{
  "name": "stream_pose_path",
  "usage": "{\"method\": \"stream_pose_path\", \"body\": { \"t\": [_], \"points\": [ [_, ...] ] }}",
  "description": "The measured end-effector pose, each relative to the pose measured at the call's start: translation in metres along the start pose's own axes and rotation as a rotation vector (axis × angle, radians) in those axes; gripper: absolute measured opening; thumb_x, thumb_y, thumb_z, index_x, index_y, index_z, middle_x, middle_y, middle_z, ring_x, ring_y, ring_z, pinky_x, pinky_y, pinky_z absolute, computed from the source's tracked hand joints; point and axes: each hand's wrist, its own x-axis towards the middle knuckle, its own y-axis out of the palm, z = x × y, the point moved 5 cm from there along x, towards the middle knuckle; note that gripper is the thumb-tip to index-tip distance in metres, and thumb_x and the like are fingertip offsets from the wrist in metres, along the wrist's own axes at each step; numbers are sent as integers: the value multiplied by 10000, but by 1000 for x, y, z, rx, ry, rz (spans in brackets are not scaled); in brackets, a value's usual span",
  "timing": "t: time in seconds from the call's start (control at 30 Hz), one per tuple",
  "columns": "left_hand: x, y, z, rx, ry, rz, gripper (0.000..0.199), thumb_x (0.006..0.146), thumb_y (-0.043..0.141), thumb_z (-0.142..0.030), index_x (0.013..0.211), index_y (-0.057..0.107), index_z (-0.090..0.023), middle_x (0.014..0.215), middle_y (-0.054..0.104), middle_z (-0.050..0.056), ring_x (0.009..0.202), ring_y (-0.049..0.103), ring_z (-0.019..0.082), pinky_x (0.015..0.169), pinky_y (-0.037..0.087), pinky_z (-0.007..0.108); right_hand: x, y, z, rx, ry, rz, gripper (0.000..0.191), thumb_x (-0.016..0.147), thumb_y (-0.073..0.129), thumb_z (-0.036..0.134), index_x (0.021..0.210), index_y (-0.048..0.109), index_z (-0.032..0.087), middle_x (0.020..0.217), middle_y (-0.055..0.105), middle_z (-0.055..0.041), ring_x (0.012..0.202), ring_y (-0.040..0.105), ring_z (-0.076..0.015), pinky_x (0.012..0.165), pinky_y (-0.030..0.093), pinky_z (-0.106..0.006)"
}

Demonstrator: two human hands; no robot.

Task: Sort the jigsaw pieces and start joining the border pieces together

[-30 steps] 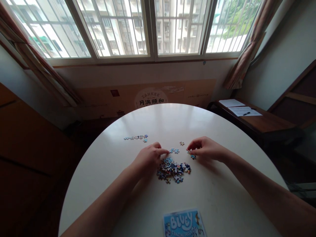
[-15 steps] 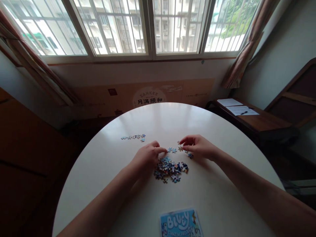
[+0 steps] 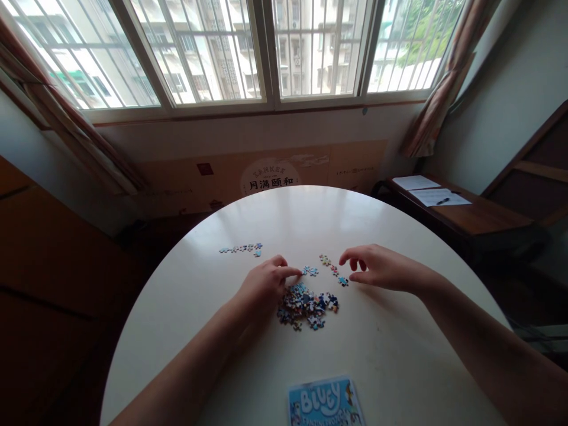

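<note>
Index finger outstretched, my left hand [image 3: 268,278] touches the edge of a small group of light blue jigsaw pieces [image 3: 310,271]; its other fingers curl under. Just below lies a heap of mixed jigsaw pieces [image 3: 306,305], partly covered by that hand. My right hand [image 3: 377,269] hovers to the right, thumb and fingers apart with nothing between them. Left of its fingertips runs a slanting line of pieces: yellowish-green ones [image 3: 325,260], a reddish piece [image 3: 334,270] and a blue piece [image 3: 343,281].
A strip of pieces [image 3: 242,248] lies farther left on the round white table [image 3: 177,331]. A blue "Bluey" box or card [image 3: 325,402] is at the near edge. Beyond the table, papers and a pen rest on a wooden side table [image 3: 492,216] at right.
My right hand has drawn back to the right, away from a yellowish piece it was touching. That piece now lies up by another one. My left hand has hardly moved.
</note>
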Motion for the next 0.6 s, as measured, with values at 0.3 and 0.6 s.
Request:
{"method": "stream_pose_path", "body": {
  "t": [0.3, 0.6],
  "points": [
    [6, 1, -10, 47, 40, 47, 485, 860, 559, -70, 1168, 746, -395, 1103, 662, 20, 858, 636, 172, 793, 515, 293, 10, 12, -3, -7, 15, 33, 260, 823, 697, 281, 1079, 688, 235, 879, 692, -30, 772, 620, -181, 679, 446, -285],
    [-5, -14, 6, -263, 50, -30, 312, 903, 528, -128, 1057, 771, -251, 1052, 712, 50, 921, 668, 177, 872, 513, 310, 7, 22, 29, -44, -212, -95, 163, 886, 677, 245, 1044, 711, 224, 904, 689, -31, 798, 613, -163, 728, 460, -303]
  ]
}}
